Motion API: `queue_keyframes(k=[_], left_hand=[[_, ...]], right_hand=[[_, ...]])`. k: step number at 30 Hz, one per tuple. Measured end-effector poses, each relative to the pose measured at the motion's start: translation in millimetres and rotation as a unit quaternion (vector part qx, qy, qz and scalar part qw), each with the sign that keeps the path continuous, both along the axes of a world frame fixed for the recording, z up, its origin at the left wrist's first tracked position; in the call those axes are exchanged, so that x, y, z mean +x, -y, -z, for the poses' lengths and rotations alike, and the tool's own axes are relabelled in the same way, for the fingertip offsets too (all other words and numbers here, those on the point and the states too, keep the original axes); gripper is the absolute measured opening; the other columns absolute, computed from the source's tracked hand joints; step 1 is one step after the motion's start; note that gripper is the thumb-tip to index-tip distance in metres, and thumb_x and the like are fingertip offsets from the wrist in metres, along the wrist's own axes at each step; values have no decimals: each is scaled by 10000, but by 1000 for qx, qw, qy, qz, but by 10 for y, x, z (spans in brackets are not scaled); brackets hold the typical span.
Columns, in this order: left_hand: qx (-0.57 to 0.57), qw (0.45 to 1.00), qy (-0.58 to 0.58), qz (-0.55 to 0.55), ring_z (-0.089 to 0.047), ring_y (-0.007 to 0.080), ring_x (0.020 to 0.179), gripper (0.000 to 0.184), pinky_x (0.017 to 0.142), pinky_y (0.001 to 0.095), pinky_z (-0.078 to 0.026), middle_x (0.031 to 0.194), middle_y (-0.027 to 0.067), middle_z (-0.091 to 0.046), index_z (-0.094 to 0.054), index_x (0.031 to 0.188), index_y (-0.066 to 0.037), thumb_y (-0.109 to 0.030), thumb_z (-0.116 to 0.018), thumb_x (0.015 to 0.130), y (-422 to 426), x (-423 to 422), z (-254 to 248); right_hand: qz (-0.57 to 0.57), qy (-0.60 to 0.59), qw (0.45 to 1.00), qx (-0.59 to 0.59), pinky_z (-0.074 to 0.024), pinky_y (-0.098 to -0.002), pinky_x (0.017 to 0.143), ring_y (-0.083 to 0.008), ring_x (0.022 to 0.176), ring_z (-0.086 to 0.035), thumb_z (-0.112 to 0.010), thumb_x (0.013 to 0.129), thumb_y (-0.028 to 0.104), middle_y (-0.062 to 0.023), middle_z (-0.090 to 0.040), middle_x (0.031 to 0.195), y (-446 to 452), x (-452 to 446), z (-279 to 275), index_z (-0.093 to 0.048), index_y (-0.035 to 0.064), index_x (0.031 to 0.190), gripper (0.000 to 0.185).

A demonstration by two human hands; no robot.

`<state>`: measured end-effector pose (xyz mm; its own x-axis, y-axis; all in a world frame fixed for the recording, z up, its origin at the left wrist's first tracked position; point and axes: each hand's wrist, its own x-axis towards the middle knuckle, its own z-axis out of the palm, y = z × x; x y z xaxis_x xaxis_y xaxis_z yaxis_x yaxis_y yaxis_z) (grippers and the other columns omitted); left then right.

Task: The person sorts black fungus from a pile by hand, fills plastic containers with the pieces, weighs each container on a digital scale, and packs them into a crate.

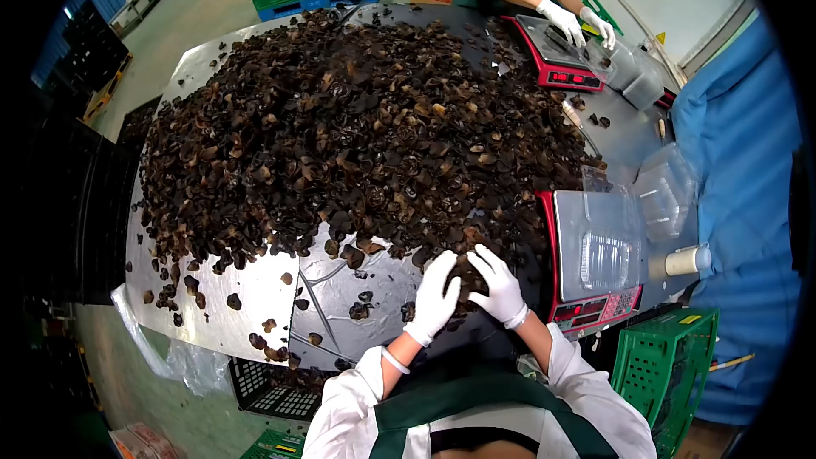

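A broad heap of dark wood ear mushrooms (357,136) covers much of the metal table (246,297). At its near edge are both my hands, in white gloves. My left hand (435,299) touches the pieces with its fingers stretched forward and its thumb apart. Just to its right, my right hand (499,289) has its fingers spread over the mushrooms. Several pieces lie between the two hands; neither hand is closed round any. On the red scale (552,242) to my right rests a clear plastic tray (610,259).
Stacked clear trays (665,191) and a white roll (688,260) lie beyond my scale. Across the table, a co-worker's gloved hands (561,21) are at a second red scale (571,78). A green crate (667,365) stands at right, a black crate (276,387) below the table.
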<state>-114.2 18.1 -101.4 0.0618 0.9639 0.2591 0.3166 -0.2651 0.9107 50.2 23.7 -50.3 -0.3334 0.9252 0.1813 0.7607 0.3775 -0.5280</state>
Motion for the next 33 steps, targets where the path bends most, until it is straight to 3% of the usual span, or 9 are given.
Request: queue_keyframes(k=[3,7,11,16,19,22,26,30,33], left_hand=[[51,993,-53,96,-507,342,1174,408,1007,390,-403,1281,184,-521,-523,1247,-24,-113,-589,854,85,85,-206],[83,943,-192,259,-553,313,1047,488,941,377,-436,1323,135,-498,-516,1268,-62,-249,-638,834,300,-19,-222],[137,892,-318,292,-507,283,1112,584,1045,511,-298,1321,76,-500,-496,1313,-151,-364,-656,793,601,-219,-212],[172,868,-419,205,-451,302,1204,492,1043,573,-260,1247,59,-538,-546,1264,-199,-278,-654,790,537,-415,-39],[127,896,-416,91,-416,333,1232,419,1063,570,-225,1260,79,-533,-589,1192,-142,-243,-655,791,315,-549,-27],[101,908,-407,9,-384,357,1266,344,1071,578,-206,1247,89,-543,-624,1124,-104,-209,-650,797,278,-668,-13],[95,899,-419,81,-352,366,1303,313,1081,604,-166,1200,41,-584,-649,1115,-160,-234,-640,811,575,-728,-99],[82,906,-383,162,-340,377,1306,367,1071,599,-199,1275,20,-552,-616,1187,-213,-264,-632,824,960,-765,-141],[74,915,-353,181,-436,331,1237,392,1039,470,-338,1278,63,-544,-596,1208,-179,-221,-631,819,1078,-910,-188]], right_hand=[[53,-19,998,-14,-405,-384,999,-337,1199,-464,-764,635,172,-138,-421,1379,254,217,83,-431,108,1359,800],[29,-17,999,-23,-358,-414,1036,-367,1254,-398,-801,647,315,-176,-355,1410,613,449,134,-353,113,1405,903],[6,40,997,-64,-300,-485,1067,-444,1286,-324,-821,586,403,-206,-310,1428,904,484,251,-353,113,1407,988],[15,-38,996,-75,-252,-489,1100,-450,1320,-278,-765,679,267,-246,-278,1442,808,103,336,-373,108,1403,839],[3,-68,998,0,-312,-451,1086,-419,1307,-325,-718,691,83,-237,-287,1438,545,-205,516,-379,120,1399,786],[-66,-18,997,-21,-338,-446,1071,-405,1290,-351,-703,723,102,-221,-308,1430,390,-330,478,-421,140,1369,706],[-116,57,991,-10,-365,-422,1024,-336,1292,-376,-656,800,265,-147,-391,1408,495,-93,361,-530,157,1270,499],[-139,62,988,16,-373,-430,1006,-327,1227,-448,-646,794,244,-101,-488,1329,733,316,360,-596,188,1185,398],[-94,77,993,-7,-394,-434,985,-336,1217,-456,-690,753,245,-118,-501,1307,740,448,274,-608,160,1155,419]])
